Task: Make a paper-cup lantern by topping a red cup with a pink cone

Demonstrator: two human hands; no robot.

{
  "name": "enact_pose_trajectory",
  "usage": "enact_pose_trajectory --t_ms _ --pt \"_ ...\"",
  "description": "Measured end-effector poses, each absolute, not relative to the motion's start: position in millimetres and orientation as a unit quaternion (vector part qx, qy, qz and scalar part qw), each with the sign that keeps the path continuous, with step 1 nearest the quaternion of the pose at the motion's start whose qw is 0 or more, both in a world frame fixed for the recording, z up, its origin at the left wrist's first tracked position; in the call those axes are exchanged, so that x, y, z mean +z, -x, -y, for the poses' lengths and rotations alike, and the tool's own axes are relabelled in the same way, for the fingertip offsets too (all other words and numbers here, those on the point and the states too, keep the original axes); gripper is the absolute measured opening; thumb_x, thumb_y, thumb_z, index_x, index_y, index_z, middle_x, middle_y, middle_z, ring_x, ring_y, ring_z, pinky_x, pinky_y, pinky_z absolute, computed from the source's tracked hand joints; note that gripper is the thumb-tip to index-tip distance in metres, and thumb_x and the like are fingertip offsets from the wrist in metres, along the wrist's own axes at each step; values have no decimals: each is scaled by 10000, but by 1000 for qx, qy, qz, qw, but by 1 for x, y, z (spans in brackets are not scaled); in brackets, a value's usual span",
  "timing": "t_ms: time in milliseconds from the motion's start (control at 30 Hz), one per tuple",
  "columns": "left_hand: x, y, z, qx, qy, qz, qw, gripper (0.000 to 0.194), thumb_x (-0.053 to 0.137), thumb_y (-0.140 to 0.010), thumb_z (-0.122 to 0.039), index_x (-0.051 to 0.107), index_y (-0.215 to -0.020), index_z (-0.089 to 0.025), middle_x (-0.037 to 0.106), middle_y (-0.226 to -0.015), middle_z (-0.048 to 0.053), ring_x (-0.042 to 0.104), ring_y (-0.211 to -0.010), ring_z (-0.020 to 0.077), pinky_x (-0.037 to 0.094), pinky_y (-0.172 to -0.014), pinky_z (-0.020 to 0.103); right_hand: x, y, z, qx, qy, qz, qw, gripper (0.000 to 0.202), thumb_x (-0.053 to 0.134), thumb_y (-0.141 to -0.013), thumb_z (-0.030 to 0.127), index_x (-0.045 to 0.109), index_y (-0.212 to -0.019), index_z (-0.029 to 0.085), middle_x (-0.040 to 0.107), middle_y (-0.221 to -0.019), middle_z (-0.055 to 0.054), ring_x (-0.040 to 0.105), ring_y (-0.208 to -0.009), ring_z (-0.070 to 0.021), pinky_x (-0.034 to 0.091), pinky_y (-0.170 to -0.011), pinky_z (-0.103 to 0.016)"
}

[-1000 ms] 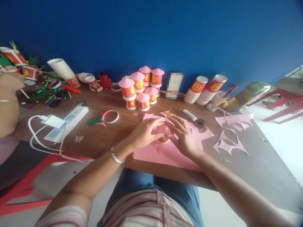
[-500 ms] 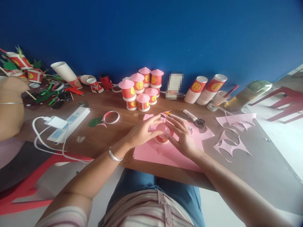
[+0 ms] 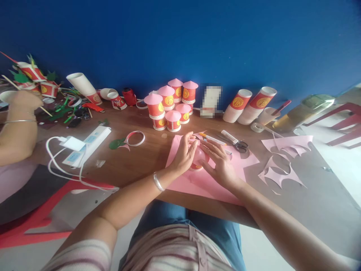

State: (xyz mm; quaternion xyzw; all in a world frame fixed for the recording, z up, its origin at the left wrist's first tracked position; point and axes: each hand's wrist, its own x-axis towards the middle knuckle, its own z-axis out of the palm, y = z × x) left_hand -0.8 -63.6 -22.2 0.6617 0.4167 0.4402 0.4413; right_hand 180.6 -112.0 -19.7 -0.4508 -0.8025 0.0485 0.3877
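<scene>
A red paper cup (image 3: 196, 168) topped with a pink paper cone (image 3: 200, 154) stands on pink paper (image 3: 180, 182) before me. My left hand (image 3: 183, 155) is at the cone's left side, fingers raised and slightly bent, the thumb along the cone. On the other side, my right hand (image 3: 220, 162) lies over the cone's right edge with its fingers stretched out and its thumb near the front. Both hands look open, cupped about the cone rather than wrapped round it. The cone's far side is hidden by the fingers.
Several pink-roofed cups (image 3: 168, 101) stand together behind. Toward the right are scissors (image 3: 241, 146), a glue stick (image 3: 229, 136), a marker (image 3: 213, 139), stacked cups (image 3: 258, 105) and paper offcuts (image 3: 282, 173). A power strip (image 3: 87, 146) and another person's arm (image 3: 19, 124) are left.
My left hand has shifted right and turned more upright against the cone, its fingers more bent. My right hand stays nearly where it was. The whole view has shifted slightly.
</scene>
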Motion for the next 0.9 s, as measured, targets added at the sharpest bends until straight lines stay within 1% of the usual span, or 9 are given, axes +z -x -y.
enact_pose_trajectory --t_ms 200,300,400,467,533,600,667,767,900 --pt "-25 8 63 440 -665 -417 436 471 449 -1081 -571 464 -1397 -222 625 -1365 151 618 -1309 250 486 -1149 441 -17 -180 112 41 441 804 396 472 660 -1029 329 637 -1482 201 696 -1449 -161 576 -1442 -367 556 -1134 -628" --pt "-25 13 63 451 -644 -426 448 506 468 -1060 -615 486 -1365 -212 629 -1303 140 624 -1267 246 482 -1136 431 -17 -179 112 41 441 803 399 473 669 -1024 327 639 -1480 206 702 -1441 -158 585 -1432 -372 558 -1130 -634" --pt "-21 19 68 456 -625 -438 458 538 476 -1044 -649 505 -1343 -204 623 -1127 87 636 -1086 210 500 -1057 396 -17 -179 113 44 445 800 401 479 673 -1021 329 635 -1487 223 704 -1440 -151 591 -1428 -374 556 -1128 -644" --pt "-17 21 75 456 -621 -439 462 527 481 -1044 -643 504 -1329 -201 586 -999 39 605 -962 182 504 -999 366 -18 -179 112 47 448 797 402 486 675 -1019 329 631 -1493 230 702 -1444 -150 592 -1428 -373 554 -1130 -647" --pt "-13 22 84 453 -620 -435 470 508 525 -1034 -622 485 -1322 -205 548 -934 7 571 -882 163 507 -931 339 -19 -179 112 49 446 796 407 490 679 -1016 327 631 -1495 236 699 -1448 -148 590 -1431 -372 548 -1137 -646" --pt "-11 23 92 444 -618 -431 485 529 592 -1007 -601 456 -1343 -215 539 -937 -4 562 -858 153 507 -877 317 -20 -178 112 49 443 794 413 490 683 -1014 324 633 -1494 240 698 -1450 -146 590 -1430 -369 545 -1142 -642" --pt "-12 24 98 434 -619 -425 498 572 638 -982 -589 435 -1375 -225 551 -983 4 575 -894 155 507 -874 306 -21 -178 112 48 443 793 415 489 683 -1013 320 634 -1493 243 700 -1448 -144 594 -1426 -366 549 -1141 -635" --pt "-19 27 101 428 -622 -415 508 604 654 -972 -585 422 -1405 -234 557 -1048 24 590 -952 164 509 -909 312 -21 -178 112 45 443 795 412 476 673 -1019 315 637 -1486 233 704 -1442 -145 595 -1425 -365 554 -1135 -634" --pt "-26 32 101 427 -613 -412 522 564 652 -982 -555 439 -1399 -241 553 -1080 29 588 -1004 167 490 -993 332 -21 -178 112 42 443 797 408 468 669 -1020 315 641 -1476 217 703 -1443 -153 593 -1423 -371 556 -1126 -646"
